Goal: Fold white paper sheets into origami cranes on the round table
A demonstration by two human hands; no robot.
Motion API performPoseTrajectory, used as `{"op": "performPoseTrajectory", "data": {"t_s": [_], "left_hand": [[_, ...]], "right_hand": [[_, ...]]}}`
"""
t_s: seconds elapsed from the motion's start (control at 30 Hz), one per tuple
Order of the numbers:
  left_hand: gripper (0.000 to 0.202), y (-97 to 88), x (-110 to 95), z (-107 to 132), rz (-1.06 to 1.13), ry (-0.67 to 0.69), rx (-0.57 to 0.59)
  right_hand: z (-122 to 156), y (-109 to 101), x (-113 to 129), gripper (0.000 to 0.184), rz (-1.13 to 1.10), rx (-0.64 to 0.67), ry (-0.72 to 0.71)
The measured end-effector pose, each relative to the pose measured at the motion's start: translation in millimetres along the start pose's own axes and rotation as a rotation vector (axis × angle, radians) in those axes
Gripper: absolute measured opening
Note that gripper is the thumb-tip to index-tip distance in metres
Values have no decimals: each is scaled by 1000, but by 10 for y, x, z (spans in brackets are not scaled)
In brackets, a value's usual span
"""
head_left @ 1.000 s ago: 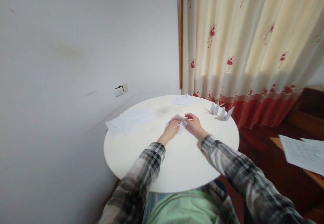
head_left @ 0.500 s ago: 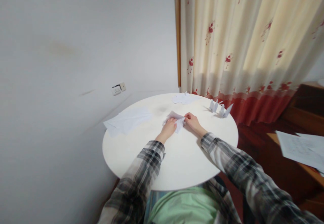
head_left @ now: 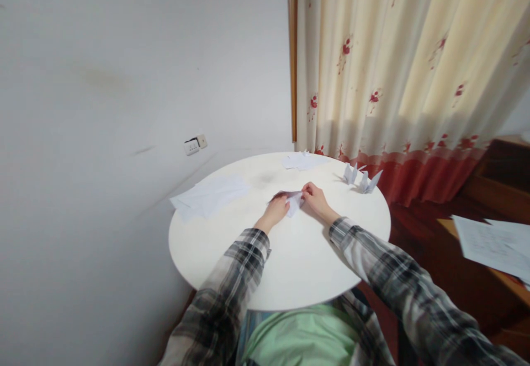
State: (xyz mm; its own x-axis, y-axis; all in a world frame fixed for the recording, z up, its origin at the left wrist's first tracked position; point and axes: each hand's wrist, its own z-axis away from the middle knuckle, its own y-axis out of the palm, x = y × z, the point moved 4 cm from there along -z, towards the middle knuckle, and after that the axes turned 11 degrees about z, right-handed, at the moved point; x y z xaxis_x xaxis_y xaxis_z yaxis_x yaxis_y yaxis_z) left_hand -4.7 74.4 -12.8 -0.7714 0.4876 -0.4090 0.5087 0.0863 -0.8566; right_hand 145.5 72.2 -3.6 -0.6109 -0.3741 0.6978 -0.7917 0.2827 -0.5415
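Note:
A partly folded piece of white paper (head_left: 294, 205) rests near the middle of the round white table (head_left: 306, 261). My left hand (head_left: 276, 209) lies over its left part, with the fingers closed on it and hiding some of the folds. On the other side, my right hand (head_left: 313, 197) pinches the paper's upper right edge between thumb and fingertips. Two folded paper cranes (head_left: 350, 174) stand side by side at the table's right edge.
White paper sheets (head_left: 211, 196) are spread at the table's left. More paper pieces (head_left: 304, 160) lie at the far edge. Behind stand a wall with a socket (head_left: 191, 146) and a floral curtain (head_left: 356, 79). Written sheets (head_left: 492, 244) sit on wooden furniture at right.
The raised upper flap of the paper has come down flatter between my hands. Both hands keep nearly the same place, and the view has shifted very slightly.

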Motion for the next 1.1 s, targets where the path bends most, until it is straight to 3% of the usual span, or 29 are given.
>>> {"op": "performPoseTrajectory", "data": {"t_s": [0.17, 0.33, 0.53, 0.93, 1.1], "left_hand": [[46, -16, 31, 20, 127, -76, -9], [46, 0, 10, 36, 190, -68, -9], [45, 10, -18, 42, 169, -17, -23], [48, 8, -67, 53, 147, 1, -12], [35, 4, -159, 88, 8, 38, -4]], "right_hand": [[-8, -6, 16, 14, -131, -28, -23], [-8, -20, 28, 10, -186, -55, -24], [-1, 22, 74, 21, -240, 37, -70], [-6, 94, 25, 23, -280, 107, -81], [-2, 101, 9, 37, -205, 115, -98]]}}
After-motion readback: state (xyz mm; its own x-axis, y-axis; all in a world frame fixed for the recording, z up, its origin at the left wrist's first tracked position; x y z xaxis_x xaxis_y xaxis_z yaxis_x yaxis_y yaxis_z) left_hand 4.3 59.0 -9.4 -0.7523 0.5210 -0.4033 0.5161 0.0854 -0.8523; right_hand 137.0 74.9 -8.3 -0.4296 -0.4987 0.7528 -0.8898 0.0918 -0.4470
